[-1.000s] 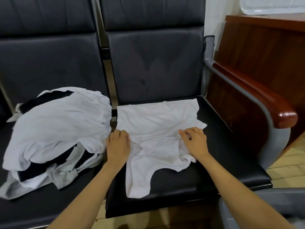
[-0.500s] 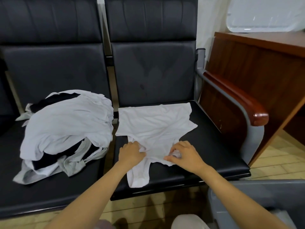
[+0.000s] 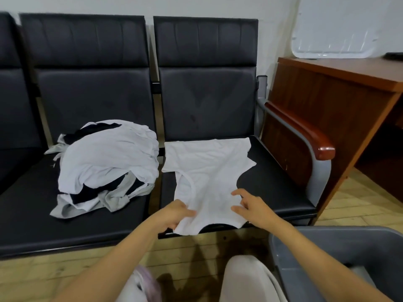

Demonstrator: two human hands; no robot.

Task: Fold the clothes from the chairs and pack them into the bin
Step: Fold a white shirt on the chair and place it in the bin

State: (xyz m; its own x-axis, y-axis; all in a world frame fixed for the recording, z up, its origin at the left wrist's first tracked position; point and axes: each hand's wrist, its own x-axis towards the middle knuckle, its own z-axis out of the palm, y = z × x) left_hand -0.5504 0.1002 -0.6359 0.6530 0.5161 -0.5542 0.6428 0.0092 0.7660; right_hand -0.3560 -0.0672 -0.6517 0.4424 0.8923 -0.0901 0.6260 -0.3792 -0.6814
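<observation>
Shirt (image 3: 207, 177) lies flat, long axis twelve to six, neckline at six; left hand (image 3: 174, 214) pinches it, right hand (image 3: 255, 209) touches it, fingers spread.

A row of joined black chairs (image 3: 91, 88) stood on a pale wooden floor (image 3: 359, 205). On the right-hand seat (image 3: 277, 188), next to the wood-capped armrest (image 3: 305, 131), a white garment (image 3: 207, 171) lay spread flat and reached the seat's front edge. The neighbouring seat (image 3: 30, 205) to the left carried a loose heap of clothes (image 3: 104, 162) in white, grey and black. A grey bin (image 3: 349, 243) stood on the floor at the near right, and a brown wooden desk (image 3: 327, 110) stood beside the chairs
</observation>
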